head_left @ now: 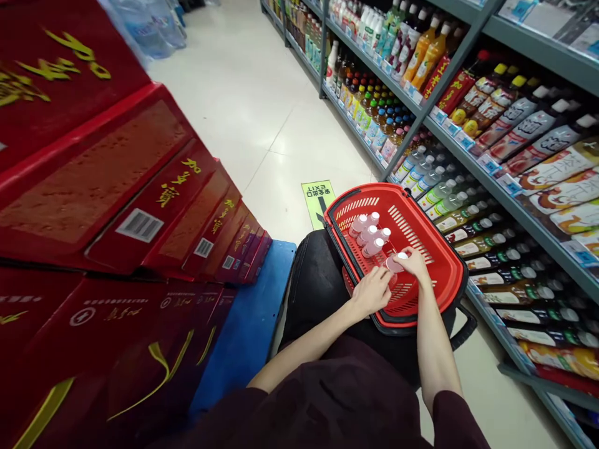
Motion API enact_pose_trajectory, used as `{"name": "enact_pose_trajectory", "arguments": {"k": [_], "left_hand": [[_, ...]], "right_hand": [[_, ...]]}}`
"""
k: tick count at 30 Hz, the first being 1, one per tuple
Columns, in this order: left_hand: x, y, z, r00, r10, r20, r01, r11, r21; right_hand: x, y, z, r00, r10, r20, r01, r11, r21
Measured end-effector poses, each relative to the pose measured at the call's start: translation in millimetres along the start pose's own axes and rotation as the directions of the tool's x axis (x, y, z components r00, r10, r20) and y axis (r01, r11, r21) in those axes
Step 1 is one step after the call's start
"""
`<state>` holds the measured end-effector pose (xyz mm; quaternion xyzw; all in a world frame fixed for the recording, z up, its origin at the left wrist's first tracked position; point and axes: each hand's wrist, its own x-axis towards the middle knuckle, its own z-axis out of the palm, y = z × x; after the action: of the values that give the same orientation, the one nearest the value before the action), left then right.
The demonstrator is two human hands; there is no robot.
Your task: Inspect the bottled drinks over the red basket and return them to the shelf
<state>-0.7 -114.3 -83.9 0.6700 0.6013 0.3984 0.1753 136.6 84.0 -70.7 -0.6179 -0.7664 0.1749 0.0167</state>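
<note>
A red shopping basket point(440, 257) with slotted sides and a dark rim rests on my lap. Inside it, toward the far left, several small pink bottles point(373, 247) with white caps stand grouped together. Nearer to me is another pink bottle point(394, 265), tilted, its white cap pointing to the right. My right hand point(415, 263) grips this bottle at the cap end with thumb and fingers. Against its other side are the curled fingers of my left hand point(373, 292). The bottle's lower part is partly hidden by my hands.
Stacked red drink cartons point(154, 187) rise on my left beside a blue platform point(238, 337). Shelves of bottled drinks point(449, 206) run along the right. A green exit sign point(318, 198) marks the tiled floor ahead. Wrapped water bottles point(154, 28) stand farther off.
</note>
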Motion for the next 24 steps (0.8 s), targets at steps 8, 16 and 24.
{"name": "enact_pose_trajectory", "arguments": {"k": [8,16,24], "left_hand": [[7,-7,10,0.981,-0.038,-0.191,0.019,0.995,-0.100],[11,-9,13,0.979,-0.060,-0.192,0.045,0.996,-0.082],[7,-17,13,0.991,0.069,-0.118,-0.081,0.992,-0.101]], "right_hand": [[-52,14,-21,0.907,-0.247,-0.342,0.403,0.744,0.533],[-58,18,-29,0.956,-0.117,-0.271,0.293,0.279,0.914],[-50,6,-36,0.933,0.011,-0.360,0.352,0.190,0.917]]}}
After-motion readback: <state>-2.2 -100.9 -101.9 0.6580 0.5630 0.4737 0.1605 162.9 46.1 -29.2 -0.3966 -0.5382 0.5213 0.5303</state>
